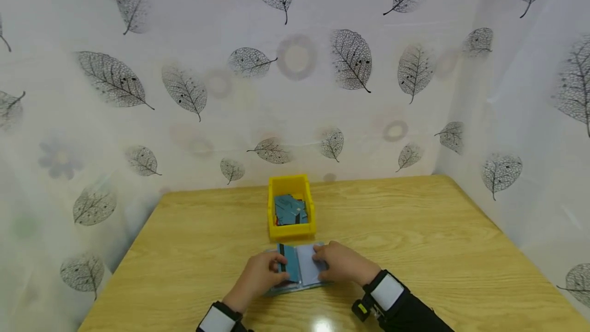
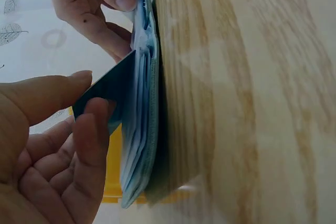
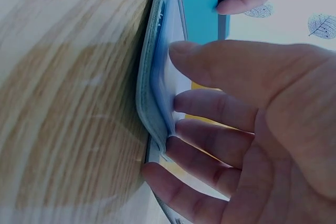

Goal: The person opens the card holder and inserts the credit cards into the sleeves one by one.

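A card holder (image 1: 310, 265) with a pale blue cover and clear sleeve pages lies spread on the table. Over its left side, my left hand (image 1: 255, 274) pinches a teal card with a dark stripe (image 1: 291, 263) between thumb and fingers. In the left wrist view the card (image 2: 113, 87) stands tilted, its far edge at the clear pages (image 2: 134, 145). My right hand (image 1: 345, 263) is at the right page, thumb and fingertips touching it. The right wrist view shows that hand's fingers (image 3: 210, 106) loosely extended along the holder's outer edge (image 3: 149, 103).
Just beyond the card holder stands a yellow bin (image 1: 292, 231) with a pile of teal cards (image 1: 289, 210) inside. The wooden table (image 1: 405, 229) reaches back to a white curtain (image 1: 304, 111) printed with leaves, which also hangs along both sides.
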Tool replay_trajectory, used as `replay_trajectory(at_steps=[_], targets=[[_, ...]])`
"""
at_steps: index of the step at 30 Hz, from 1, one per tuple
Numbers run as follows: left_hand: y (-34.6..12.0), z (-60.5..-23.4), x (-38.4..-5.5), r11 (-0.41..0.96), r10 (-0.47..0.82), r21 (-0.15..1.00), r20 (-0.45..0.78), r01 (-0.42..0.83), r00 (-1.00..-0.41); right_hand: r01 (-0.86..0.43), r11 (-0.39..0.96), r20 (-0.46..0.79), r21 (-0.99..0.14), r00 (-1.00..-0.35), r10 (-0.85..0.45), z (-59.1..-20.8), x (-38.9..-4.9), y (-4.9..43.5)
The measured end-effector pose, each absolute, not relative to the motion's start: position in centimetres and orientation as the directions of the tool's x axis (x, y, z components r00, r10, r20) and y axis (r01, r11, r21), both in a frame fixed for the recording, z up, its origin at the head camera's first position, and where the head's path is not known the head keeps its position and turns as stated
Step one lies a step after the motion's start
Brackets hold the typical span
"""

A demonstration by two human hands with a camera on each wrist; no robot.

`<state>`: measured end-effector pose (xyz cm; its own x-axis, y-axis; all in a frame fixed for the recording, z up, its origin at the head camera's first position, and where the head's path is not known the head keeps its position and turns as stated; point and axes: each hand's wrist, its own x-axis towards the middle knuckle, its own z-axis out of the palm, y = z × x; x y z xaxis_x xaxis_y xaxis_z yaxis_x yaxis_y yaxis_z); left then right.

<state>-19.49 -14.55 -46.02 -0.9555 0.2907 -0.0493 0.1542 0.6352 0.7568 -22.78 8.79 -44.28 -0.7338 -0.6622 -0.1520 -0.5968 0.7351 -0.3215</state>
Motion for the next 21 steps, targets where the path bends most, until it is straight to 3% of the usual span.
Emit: replay_trajectory(at_steps=[11, 21], targets=[[-14.07, -46.75, -19.45, 0.576, 0.230, 0.816, -0.111, 0.043, -0.967, -0.590, 0.741, -0.159, -0.321, -0.738, -0.656, -44.56, -22.97, 8.93], [-13.96, -46.87, -19.23, 0.564, 0.240, 0.824, -0.100, 0.055, -0.966, -0.604, 0.726, -0.138, -0.330, -0.730, -0.670, -44.12, -22.76, 8.82]])
